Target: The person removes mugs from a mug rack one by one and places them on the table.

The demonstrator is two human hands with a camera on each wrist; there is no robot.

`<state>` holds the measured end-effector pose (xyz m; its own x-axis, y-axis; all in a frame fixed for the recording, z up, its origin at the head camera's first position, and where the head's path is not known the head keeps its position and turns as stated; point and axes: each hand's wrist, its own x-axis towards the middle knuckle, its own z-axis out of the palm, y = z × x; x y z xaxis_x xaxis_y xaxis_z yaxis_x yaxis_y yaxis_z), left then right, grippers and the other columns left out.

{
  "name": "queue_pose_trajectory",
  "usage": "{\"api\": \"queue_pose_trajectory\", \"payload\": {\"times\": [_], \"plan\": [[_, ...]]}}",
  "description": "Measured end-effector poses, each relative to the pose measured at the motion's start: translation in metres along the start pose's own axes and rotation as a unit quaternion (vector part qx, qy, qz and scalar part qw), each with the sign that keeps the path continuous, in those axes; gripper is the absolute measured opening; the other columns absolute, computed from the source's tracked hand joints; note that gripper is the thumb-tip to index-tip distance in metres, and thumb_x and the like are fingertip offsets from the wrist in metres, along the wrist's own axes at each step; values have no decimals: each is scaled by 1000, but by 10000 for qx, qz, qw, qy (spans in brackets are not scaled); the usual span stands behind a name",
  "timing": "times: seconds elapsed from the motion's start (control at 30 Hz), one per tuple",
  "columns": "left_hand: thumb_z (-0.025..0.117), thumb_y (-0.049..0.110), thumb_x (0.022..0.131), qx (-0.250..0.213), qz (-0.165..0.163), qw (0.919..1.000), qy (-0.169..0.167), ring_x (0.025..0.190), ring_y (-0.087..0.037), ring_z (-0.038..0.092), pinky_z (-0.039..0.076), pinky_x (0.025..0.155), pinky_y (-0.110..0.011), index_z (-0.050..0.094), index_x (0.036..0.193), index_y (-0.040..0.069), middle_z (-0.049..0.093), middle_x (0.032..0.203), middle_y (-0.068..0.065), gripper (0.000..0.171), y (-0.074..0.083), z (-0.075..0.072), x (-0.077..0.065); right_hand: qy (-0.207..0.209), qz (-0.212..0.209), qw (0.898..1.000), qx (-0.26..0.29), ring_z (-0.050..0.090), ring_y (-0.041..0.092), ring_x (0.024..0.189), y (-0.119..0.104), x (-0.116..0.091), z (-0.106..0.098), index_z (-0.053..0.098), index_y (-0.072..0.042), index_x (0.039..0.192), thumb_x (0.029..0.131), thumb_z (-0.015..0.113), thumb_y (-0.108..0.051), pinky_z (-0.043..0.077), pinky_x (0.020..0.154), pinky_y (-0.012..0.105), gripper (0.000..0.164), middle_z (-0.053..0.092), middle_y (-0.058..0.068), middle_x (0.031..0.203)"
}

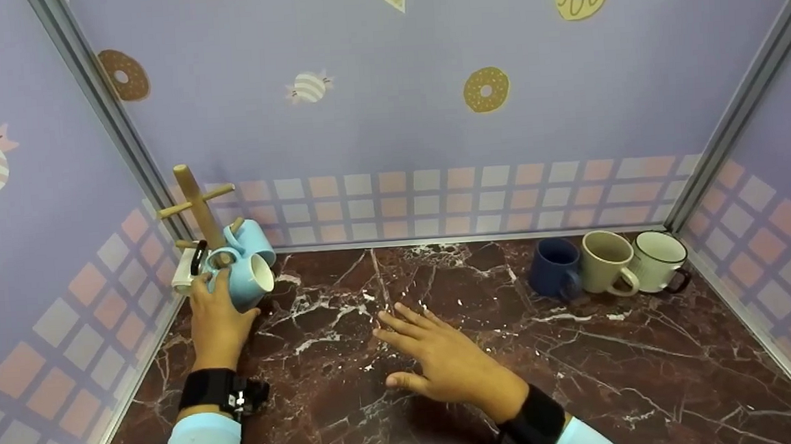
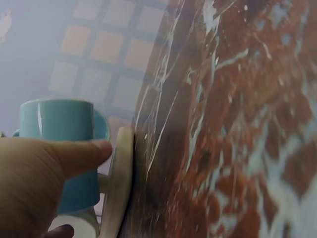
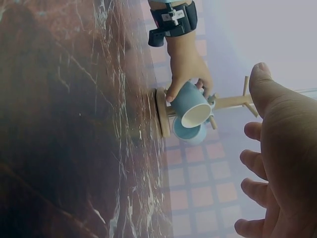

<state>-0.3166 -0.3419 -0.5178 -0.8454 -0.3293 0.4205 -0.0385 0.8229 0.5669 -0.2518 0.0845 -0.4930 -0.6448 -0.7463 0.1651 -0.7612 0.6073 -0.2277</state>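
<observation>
A wooden mug tree [image 1: 197,207] stands in the back left corner. My left hand [image 1: 218,325] grips a light blue mug [image 1: 243,283] at one of its lower pegs, thumb and fingers on either side of the body. That mug lies sideways, its pale inside facing right and its handle by the peg. Just behind it hangs a second light blue mug [image 1: 257,241]. On the tree's left side is a white mug [image 1: 184,270] with a black handle, partly hidden. My right hand [image 1: 445,360] is held over the table's middle, fingers spread, holding nothing.
A navy mug [image 1: 553,267], a beige mug [image 1: 605,264] and a white mug with a dark rim [image 1: 655,264] stand in a row at the back right. Patterned walls [image 1: 390,126] enclose the dark marbled table [image 1: 352,403] at the back and both sides.
</observation>
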Motion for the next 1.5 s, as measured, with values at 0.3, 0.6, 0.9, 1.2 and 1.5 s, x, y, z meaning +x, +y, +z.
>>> {"api": "queue_pose_trajectory", "payload": {"times": [0.3, 0.6, 0.9, 1.2, 1.5], "plan": [[89, -12, 82, -328, -125, 9988, 328, 152, -65, 44, 46, 122, -80, 57, 157, -3, 36, 165, -41, 82, 3, 6, 6, 112, -57, 9999, 80, 18, 28, 179, -2, 0, -2, 33, -37, 179, 110, 42, -79, 25, 141, 65, 82, 20, -8, 190], [90, -7, 86, -215, -103, 9994, 260, 152, -64, 46, 41, 129, -76, 58, 158, -2, 41, 165, -40, 79, 8, 2, 11, 6, -15, 10000, 46, 18, 28, 179, -3, 0, -6, 30, -37, 180, 109, 39, -80, 26, 141, 66, 83, 17, -10, 189], [92, 0, 89, -257, -196, 9991, 285, 151, -63, 48, 42, 128, -76, 56, 160, -1, 40, 166, -39, 80, 15, 1, 5, 12, 3, 9999, 148, 18, 28, 179, -3, -1, -8, 32, -37, 179, 110, 44, -77, 26, 141, 67, 81, 21, -7, 190], [91, 0, 90, -408, -234, 9986, 234, 154, -61, 47, 45, 126, -75, 52, 168, 7, 39, 169, -37, 88, 23, 2, -4, -5, 49, 9998, 187, 17, 28, 179, -3, -2, -10, 30, -39, 179, 110, 46, -76, 24, 141, 65, 81, 18, -9, 190], [94, 4, 89, -645, -261, 9969, 354, 150, -63, 51, 47, 124, -76, 53, 167, 8, 41, 165, -36, 88, 36, 0, -19, 180, -32, 9997, 155, 19, 29, 179, 1, -2, -13, 35, -33, 179, 111, 38, -78, 26, 141, 64, 81, 17, -9, 189]]}}
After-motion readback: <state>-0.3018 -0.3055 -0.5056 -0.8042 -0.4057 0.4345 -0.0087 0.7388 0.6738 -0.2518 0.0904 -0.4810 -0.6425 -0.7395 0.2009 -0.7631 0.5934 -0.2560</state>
